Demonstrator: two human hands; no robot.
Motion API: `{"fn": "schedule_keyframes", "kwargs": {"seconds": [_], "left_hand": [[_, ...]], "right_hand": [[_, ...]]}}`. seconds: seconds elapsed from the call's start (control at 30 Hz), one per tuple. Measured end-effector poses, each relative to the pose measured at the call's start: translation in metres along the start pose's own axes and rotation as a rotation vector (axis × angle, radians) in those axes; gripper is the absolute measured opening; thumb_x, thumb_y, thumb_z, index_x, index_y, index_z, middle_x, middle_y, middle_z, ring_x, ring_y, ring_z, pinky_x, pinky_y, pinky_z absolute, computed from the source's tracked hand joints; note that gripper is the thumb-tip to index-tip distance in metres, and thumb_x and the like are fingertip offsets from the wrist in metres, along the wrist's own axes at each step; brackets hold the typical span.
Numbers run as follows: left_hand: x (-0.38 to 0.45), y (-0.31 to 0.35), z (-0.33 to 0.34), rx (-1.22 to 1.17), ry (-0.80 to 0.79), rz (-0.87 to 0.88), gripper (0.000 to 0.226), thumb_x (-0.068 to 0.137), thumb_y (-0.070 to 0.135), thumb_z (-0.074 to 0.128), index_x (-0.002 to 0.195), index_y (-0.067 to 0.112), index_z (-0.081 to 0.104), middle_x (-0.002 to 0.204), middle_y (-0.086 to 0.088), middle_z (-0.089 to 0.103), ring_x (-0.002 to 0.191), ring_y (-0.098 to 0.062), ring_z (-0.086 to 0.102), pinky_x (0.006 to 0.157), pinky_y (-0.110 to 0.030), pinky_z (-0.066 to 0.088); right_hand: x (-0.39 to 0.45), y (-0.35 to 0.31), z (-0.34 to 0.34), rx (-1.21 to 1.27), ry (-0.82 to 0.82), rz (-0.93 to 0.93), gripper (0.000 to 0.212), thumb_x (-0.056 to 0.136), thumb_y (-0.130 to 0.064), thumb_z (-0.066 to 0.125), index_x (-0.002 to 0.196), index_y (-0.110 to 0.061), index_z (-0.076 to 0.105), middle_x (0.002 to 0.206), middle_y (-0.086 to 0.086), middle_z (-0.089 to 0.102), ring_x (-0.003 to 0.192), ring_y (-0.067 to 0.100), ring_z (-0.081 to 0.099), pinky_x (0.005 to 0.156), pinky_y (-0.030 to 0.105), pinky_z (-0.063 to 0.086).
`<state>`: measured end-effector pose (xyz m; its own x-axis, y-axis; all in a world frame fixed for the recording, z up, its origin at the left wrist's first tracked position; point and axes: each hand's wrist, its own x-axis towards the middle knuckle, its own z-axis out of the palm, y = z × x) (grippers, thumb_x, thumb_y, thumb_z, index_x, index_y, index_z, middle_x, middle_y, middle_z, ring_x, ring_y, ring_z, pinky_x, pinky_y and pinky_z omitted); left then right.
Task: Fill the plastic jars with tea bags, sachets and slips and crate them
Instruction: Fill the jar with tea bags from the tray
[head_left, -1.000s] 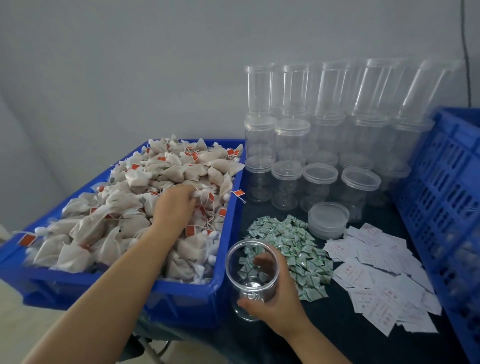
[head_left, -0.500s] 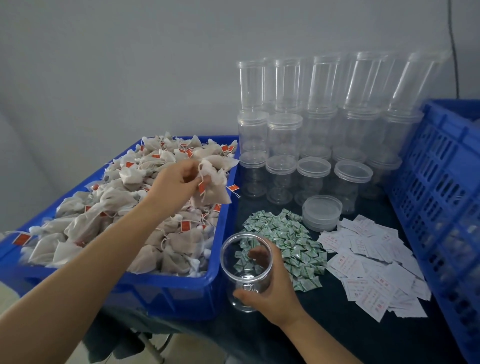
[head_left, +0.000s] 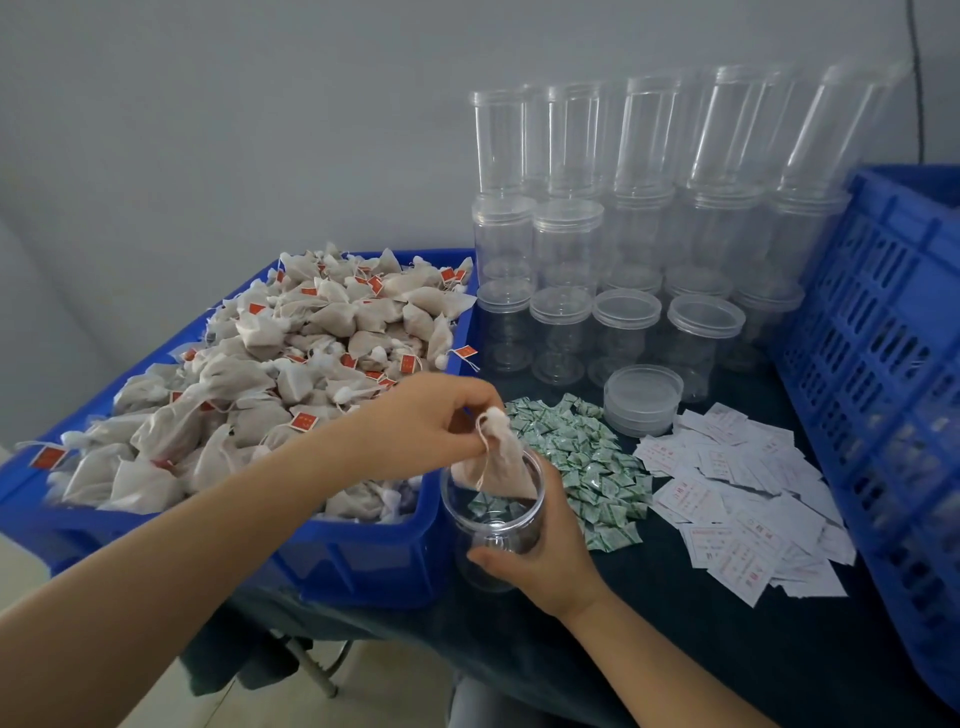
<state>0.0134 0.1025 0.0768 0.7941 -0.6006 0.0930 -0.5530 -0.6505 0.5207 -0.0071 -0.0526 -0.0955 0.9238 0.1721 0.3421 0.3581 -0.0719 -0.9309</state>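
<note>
Left hand (head_left: 415, 423) pinches a tea bag (head_left: 496, 467) by its tied neck, light and limp; right hand (head_left: 545, 545) grips the slick jar (head_left: 493, 525) at its 4 o'clock.

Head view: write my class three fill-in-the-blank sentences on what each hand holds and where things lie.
1. The left hand pinches a ____ above the open jar.
2. The right hand holds the open ____.
3. The green sachets lie between the blue tub and the white ____.

Missing words: tea bag; jar; slips
</note>
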Motion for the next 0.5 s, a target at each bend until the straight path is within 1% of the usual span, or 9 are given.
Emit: {"fn": "schedule_keyframes", "kwargs": {"seconds": [0.07, 0.1, 0.17, 0.23, 0.3, 0.33, 0.4, 0.47, 0.5], "left_hand": [[-0.001, -0.001, 0.007, 0.082, -0.057, 0.008, 0.007, 0.087, 0.021, 0.063, 0.09, 0.027, 0.062, 0.083, 0.009, 0.066, 0.077, -0.006, 0.062, 0.074, -0.028, 0.053], [-0.001, -0.001, 0.01, 0.118, -0.078, 0.017, 0.008, 0.088, 0.019, 0.062, 0.091, 0.026, 0.061, 0.084, 0.009, 0.066, 0.077, -0.005, 0.061, 0.074, -0.028, 0.053], [-0.001, -0.001, 0.016, 0.207, -0.117, 0.032, 0.013, 0.089, 0.018, 0.058, 0.098, 0.027, 0.059, 0.086, 0.014, 0.063, 0.076, 0.001, 0.057, 0.072, -0.02, 0.049], [0.0, 0.0, 0.022, 0.35, -0.151, 0.062, 0.02, 0.09, 0.02, 0.055, 0.107, 0.028, 0.059, 0.081, 0.018, 0.054, 0.072, 0.004, 0.049, 0.068, -0.017, 0.041], [0.004, 0.002, 0.028, 0.536, -0.182, 0.134, 0.021, 0.09, 0.02, 0.052, 0.108, 0.027, 0.06, 0.076, 0.016, 0.045, 0.074, -0.001, 0.045, 0.065, -0.021, 0.035], [0.006, 0.004, 0.03, 0.604, -0.207, 0.175, 0.019, 0.089, 0.02, 0.052, 0.105, 0.026, 0.062, 0.076, 0.013, 0.045, 0.077, -0.007, 0.047, 0.062, -0.023, 0.034], [0.012, 0.006, 0.035, 0.656, -0.309, 0.188, 0.016, 0.089, 0.018, 0.052, 0.098, 0.022, 0.063, 0.075, 0.01, 0.048, 0.075, -0.013, 0.05, 0.056, -0.022, 0.032], [0.021, 0.007, 0.037, 0.618, -0.48, 0.111, 0.014, 0.091, 0.017, 0.052, 0.097, 0.019, 0.065, 0.074, 0.011, 0.048, 0.07, -0.011, 0.048, 0.054, -0.017, 0.03], [0.026, 0.009, 0.037, 0.585, -0.57, 0.071, 0.013, 0.092, 0.017, 0.053, 0.098, 0.018, 0.065, 0.074, 0.012, 0.048, 0.07, -0.01, 0.048, 0.056, -0.015, 0.03]], "right_hand": [[0.0, 0.001, 0.0, 0.004, -0.001, -0.006, 0.092, 0.06, -0.04, 0.088, 0.136, -0.054, 0.038, 0.133, -0.021, 0.053, 0.128, 0.012, 0.054, 0.1, 0.027, 0.05], [-0.001, 0.001, 0.0, 0.005, -0.001, -0.008, 0.092, 0.06, -0.04, 0.088, 0.136, -0.055, 0.038, 0.133, -0.022, 0.053, 0.129, 0.011, 0.053, 0.1, 0.026, 0.05], [0.0, 0.0, 0.0, 0.009, -0.002, -0.006, 0.092, 0.061, -0.038, 0.088, 0.134, -0.061, 0.037, 0.131, -0.025, 0.053, 0.128, 0.007, 0.053, 0.097, 0.02, 0.049], [0.0, -0.001, 0.0, 0.021, -0.004, -0.013, 0.091, 0.062, -0.035, 0.088, 0.133, -0.063, 0.038, 0.132, -0.025, 0.054, 0.128, 0.007, 0.054, 0.096, 0.018, 0.048], [0.0, -0.001, 0.0, 0.027, -0.003, -0.022, 0.09, 0.063, -0.034, 0.088, 0.135, -0.059, 0.039, 0.133, -0.024, 0.053, 0.129, 0.008, 0.054, 0.098, 0.019, 0.048], [0.0, -0.001, 0.0, 0.027, -0.004, -0.022, 0.091, 0.063, -0.036, 0.088, 0.136, -0.057, 0.038, 0.134, -0.024, 0.053, 0.129, 0.008, 0.053, 0.099, 0.02, 0.048], [0.0, 0.001, 0.0, 0.019, -0.007, -0.012, 0.092, 0.062, -0.039, 0.088, 0.137, -0.054, 0.036, 0.135, -0.023, 0.052, 0.129, 0.009, 0.053, 0.101, 0.025, 0.049], [-0.001, 0.004, -0.001, 0.02, -0.014, -0.003, 0.095, 0.062, -0.038, 0.089, 0.14, -0.05, 0.035, 0.136, -0.022, 0.052, 0.129, 0.01, 0.054, 0.1, 0.027, 0.05], [-0.001, 0.004, -0.001, 0.022, -0.017, -0.001, 0.096, 0.062, -0.037, 0.089, 0.14, -0.051, 0.034, 0.135, -0.023, 0.052, 0.129, 0.009, 0.054, 0.098, 0.025, 0.051]]}}
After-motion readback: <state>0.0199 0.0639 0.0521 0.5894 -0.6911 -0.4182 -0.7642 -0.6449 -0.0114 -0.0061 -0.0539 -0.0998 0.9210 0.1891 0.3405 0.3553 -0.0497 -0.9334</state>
